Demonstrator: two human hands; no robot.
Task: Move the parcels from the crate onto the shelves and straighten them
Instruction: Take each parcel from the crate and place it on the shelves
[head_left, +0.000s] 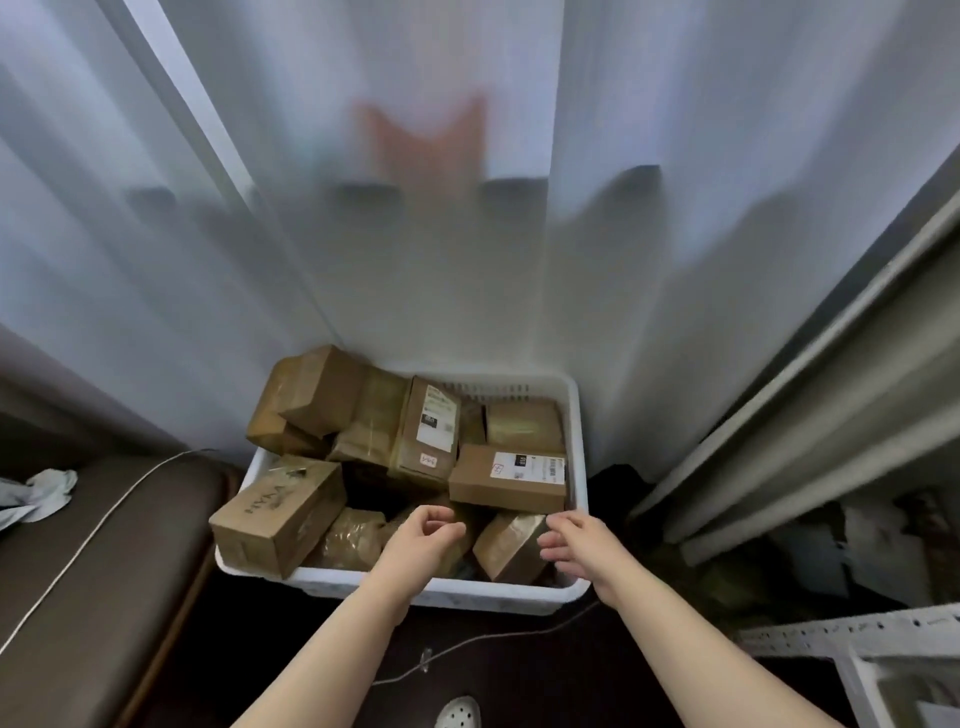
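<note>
Two hands: held over the near rim of the crate (580, 447); no parcel is gripped by either.
Left hand (423, 540): fingers loosely curled, thumb close to forefinger, nothing between them; poised above the middle of the near row.
Right hand (571, 540): fingers fairly straight and slightly spread, tips just beside the small box (511, 545); contact cannot be told.
Crate: white plastic, set on a dark floor against a pale curtain (467, 260).
Parcels: brown cardboard, all piled in the crate at mixed angles; none is seen on the shelves (852, 631), whose grey metal frame stands to the right.
Risk, corner stack (311, 400): boxes at the far left overhang the rim; a topple onto the floor is judged likely if the pile is jolted.
Risk, large box (280, 514): tilted over the near left rim; it could slide out if a neighbouring parcel is pulled away.
Risk, small box: wedged low and tilted under the flat box (506, 475); the flat box may drop if the small one is drawn out first.
Risk, cord (493, 642): laid across the floor near a shoe (457, 714); a snag is possible when the turn to the shelves is made.
Writing, large box: dark capitals are printed on top, seen upside down; not read with certainty.
Writing, flat box: white shipping label with barcode and a black square; a red handwritten mark is carried on a small sticker; text too small.
Writing, upright box (428, 434): white label with a black block, red scrawl on a sticker below; illegible.
</note>
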